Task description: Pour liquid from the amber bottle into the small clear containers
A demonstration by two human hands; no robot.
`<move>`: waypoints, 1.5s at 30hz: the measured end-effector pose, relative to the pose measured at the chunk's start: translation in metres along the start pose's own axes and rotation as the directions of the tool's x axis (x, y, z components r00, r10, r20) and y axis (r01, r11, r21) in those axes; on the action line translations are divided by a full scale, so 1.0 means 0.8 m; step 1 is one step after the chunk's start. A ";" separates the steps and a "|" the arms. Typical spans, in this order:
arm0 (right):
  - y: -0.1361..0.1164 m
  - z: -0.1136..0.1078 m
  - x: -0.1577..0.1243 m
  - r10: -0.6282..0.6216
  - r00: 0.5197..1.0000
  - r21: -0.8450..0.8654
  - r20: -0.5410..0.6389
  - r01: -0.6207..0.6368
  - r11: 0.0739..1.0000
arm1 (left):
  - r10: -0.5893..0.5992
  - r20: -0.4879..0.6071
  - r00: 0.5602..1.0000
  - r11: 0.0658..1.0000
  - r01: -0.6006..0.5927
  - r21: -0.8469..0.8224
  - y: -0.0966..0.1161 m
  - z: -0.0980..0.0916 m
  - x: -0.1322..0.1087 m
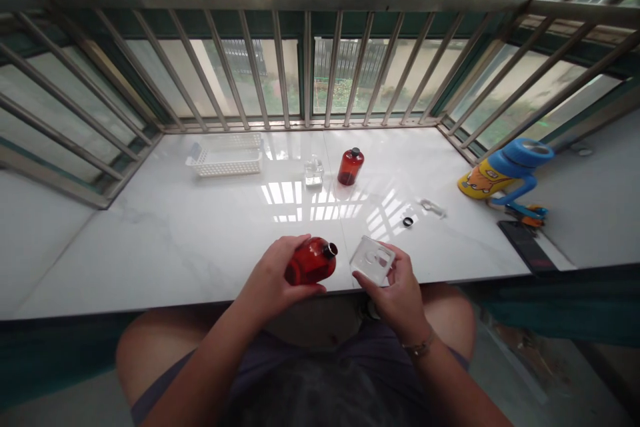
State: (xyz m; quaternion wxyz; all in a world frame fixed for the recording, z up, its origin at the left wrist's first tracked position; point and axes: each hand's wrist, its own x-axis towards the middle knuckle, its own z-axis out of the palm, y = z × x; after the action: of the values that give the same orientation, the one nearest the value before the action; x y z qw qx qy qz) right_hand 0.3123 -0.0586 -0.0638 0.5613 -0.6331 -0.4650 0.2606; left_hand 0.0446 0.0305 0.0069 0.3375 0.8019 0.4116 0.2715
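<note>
My left hand (274,271) is closed around a reddish-brown bottle (313,261), tilted so its uncapped dark neck points right toward the other hand. In my right hand (400,290) is a clear square container (371,260), gripped at its right side and lower edge, with a round shape showing on its face. A small gap separates the bottle's mouth from the container. On the counter to the right lies a black ring-shaped cap (408,221), and beyond it a small whitish piece (433,208) whose kind I cannot make out.
Farther back stand a second red bottle (351,167) with a black top and a clear glass-like container (314,172). A white perforated basket (227,155) sits back left. At the right are a blue-and-yellow tumbler (505,169) and a dark phone (527,247). Metal bars (307,67) edge the white counter (165,240).
</note>
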 end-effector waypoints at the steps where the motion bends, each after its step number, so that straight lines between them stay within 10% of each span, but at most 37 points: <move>1: 0.000 0.006 0.000 -0.023 1.000 -0.005 0.012 0.023 1.000 | -0.009 0.001 1.000 1.000 0.008 0.022 0.002 -0.003 -0.006; 18: -0.006 0.047 0.002 -0.351 0.921 -0.213 0.167 0.381 0.900 | -0.065 -0.005 0.998 0.958 0.064 0.280 0.025 -0.013 -0.045; 45: -0.037 0.037 0.023 -0.506 0.828 -0.258 0.241 0.557 0.789 | -0.073 -0.029 0.997 0.969 0.078 0.233 0.022 -0.019 -0.038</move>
State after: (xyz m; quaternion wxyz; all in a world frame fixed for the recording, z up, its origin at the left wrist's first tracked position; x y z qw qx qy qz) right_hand 0.2860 -0.0306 -0.0393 0.4637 -0.5349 -0.7035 0.0633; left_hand 0.0263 0.0018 0.0253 0.2465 0.8170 0.4744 0.2161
